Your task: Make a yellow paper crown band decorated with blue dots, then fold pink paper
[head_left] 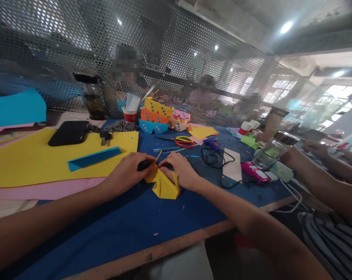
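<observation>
Nearer the body than the right hand [182,170], blue tabletop [152,223] is lying open. Beyond that hand, scissors [177,140] and a glue gun [212,145] are blocking passage.

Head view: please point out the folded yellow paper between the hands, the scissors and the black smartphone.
Folded yellow paper [166,188]: head view, on its near panel.
Scissors [176,140]: head view, where blades meet handles.
Black smartphone [68,133]: head view, middle of its upper face.

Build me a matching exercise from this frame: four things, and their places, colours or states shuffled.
1. Folded paper
2. Phone
3. Scissors
4. Paper stack

A. Red and yellow handles
B. Marked with small squares
C. On the yellow sheet
D. At the fingers of the left hand and right hand

Pairs: 1-D, 2-C, 3-A, 4-B
</observation>
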The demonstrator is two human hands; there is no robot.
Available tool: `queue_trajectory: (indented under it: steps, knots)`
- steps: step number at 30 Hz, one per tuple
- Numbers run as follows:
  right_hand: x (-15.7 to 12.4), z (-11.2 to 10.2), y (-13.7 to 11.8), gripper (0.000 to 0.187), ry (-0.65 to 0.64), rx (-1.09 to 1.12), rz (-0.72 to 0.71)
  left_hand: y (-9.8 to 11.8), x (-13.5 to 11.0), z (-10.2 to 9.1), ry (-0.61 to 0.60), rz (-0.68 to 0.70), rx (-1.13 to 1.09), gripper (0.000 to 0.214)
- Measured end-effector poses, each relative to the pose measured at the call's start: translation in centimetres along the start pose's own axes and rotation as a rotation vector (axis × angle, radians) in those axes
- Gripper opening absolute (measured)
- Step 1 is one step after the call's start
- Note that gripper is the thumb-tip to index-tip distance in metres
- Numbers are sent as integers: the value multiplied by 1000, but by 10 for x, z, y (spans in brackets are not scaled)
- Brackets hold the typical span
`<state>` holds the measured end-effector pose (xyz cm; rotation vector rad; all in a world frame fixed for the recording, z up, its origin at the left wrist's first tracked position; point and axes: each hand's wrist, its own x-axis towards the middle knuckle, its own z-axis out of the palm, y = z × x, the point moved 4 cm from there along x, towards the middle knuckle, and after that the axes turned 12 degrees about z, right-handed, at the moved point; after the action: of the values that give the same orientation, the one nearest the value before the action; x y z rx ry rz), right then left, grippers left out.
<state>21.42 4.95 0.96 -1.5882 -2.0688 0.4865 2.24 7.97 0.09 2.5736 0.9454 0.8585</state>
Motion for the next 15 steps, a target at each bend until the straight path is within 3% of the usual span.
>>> queue_trajectory:
  steps: [2,7,10,15]
  knots:
    - [2,2,3,8,2,85,20,2,0,-2,-2,-23,-25,40]
    - [5,8,6,25,-15,292,15,5,0,-2,-14,-11,-75,34]
    - [2,3,-1,17,-23,417,-39,4,-1,-1,8,8,-108,30]
    - [-5,-9,-13,8,51,415,-136,10,-5,-4,68,66,-134,24]
